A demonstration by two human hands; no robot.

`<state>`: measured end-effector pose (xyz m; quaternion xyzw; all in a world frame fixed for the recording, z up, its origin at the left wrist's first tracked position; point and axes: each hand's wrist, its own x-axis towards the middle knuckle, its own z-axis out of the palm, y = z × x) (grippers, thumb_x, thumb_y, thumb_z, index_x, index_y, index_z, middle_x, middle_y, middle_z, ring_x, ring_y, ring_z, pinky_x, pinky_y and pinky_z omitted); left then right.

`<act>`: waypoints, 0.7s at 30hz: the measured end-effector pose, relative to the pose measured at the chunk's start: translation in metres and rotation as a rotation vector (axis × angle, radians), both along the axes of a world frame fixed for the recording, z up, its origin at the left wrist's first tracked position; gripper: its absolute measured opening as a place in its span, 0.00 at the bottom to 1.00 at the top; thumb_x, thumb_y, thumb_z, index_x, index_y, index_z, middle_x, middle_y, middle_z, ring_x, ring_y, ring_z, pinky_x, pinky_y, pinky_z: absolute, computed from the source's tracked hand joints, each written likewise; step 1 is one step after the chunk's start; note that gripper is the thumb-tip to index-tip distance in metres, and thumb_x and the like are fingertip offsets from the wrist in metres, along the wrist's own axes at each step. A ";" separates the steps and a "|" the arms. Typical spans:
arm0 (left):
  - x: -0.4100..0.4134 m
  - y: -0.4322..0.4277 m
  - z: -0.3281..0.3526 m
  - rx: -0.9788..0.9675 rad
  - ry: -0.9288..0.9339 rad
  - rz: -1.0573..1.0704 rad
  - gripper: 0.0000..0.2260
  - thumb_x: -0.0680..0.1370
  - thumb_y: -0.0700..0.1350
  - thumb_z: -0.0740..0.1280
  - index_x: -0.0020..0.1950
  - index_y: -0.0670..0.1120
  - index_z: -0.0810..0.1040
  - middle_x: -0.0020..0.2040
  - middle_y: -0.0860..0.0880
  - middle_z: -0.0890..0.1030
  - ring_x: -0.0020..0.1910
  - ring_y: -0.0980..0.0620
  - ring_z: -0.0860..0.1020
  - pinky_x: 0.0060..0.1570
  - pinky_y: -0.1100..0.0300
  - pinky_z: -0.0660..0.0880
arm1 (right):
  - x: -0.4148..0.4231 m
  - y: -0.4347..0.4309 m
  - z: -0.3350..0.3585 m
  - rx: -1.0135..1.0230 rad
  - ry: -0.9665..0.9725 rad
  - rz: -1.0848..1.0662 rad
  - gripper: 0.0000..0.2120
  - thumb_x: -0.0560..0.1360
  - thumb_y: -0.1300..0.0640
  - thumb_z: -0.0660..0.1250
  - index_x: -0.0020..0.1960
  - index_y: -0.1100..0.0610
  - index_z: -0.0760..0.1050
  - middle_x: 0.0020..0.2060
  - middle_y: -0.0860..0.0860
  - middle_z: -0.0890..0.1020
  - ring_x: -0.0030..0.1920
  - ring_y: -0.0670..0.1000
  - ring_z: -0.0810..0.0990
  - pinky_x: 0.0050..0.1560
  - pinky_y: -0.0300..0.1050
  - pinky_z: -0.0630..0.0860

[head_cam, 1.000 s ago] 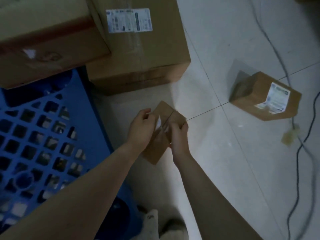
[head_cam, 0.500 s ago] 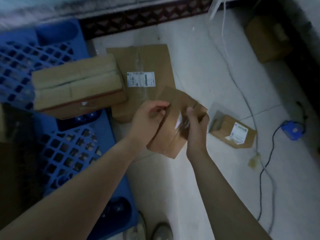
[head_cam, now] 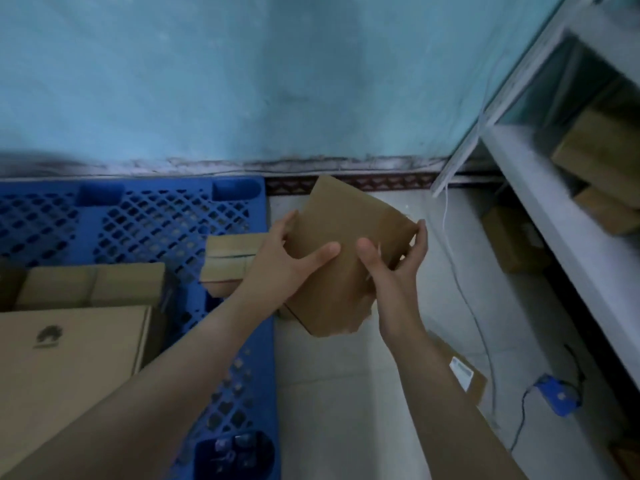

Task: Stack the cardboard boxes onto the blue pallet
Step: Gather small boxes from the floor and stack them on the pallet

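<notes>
Both arms are reaching forward, and the left hand (head_cam: 287, 261) and right hand (head_cam: 394, 271) are gripping the tilted small cardboard box (head_cam: 349, 220) with fingers (head_cam: 420, 227) curled round its sides, in the air just beside the blue pallet (head_cam: 138, 220)'s right edge.

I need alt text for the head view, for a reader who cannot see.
The left hand and right hand hold a small cardboard box tilted in the air beside a blue pallet that carries other boxes. A labelled box lies on the floor.
</notes>
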<state>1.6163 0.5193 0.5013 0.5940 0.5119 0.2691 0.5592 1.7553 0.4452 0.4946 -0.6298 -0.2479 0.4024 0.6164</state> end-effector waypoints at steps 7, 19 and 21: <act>-0.129 0.023 0.058 0.120 -0.002 0.208 0.14 0.75 0.58 0.67 0.59 0.60 0.73 0.52 0.56 0.74 0.49 0.60 0.75 0.40 0.69 0.69 | -0.101 0.049 0.035 0.024 0.071 0.081 0.43 0.63 0.30 0.69 0.75 0.39 0.61 0.65 0.44 0.77 0.59 0.47 0.80 0.61 0.54 0.77; -0.404 0.092 0.040 -0.281 -0.358 0.497 0.28 0.73 0.59 0.69 0.71 0.61 0.64 0.64 0.48 0.75 0.57 0.47 0.79 0.56 0.46 0.77 | -0.355 0.160 0.019 -0.207 0.346 0.696 0.31 0.71 0.35 0.69 0.68 0.51 0.74 0.62 0.55 0.82 0.62 0.58 0.81 0.63 0.62 0.75; -0.438 0.108 0.032 -0.217 -0.362 0.617 0.28 0.73 0.58 0.69 0.71 0.62 0.64 0.65 0.49 0.73 0.57 0.48 0.78 0.56 0.47 0.78 | -0.385 0.174 0.010 -0.254 0.320 0.767 0.31 0.70 0.37 0.71 0.69 0.50 0.73 0.63 0.53 0.81 0.61 0.55 0.81 0.63 0.59 0.76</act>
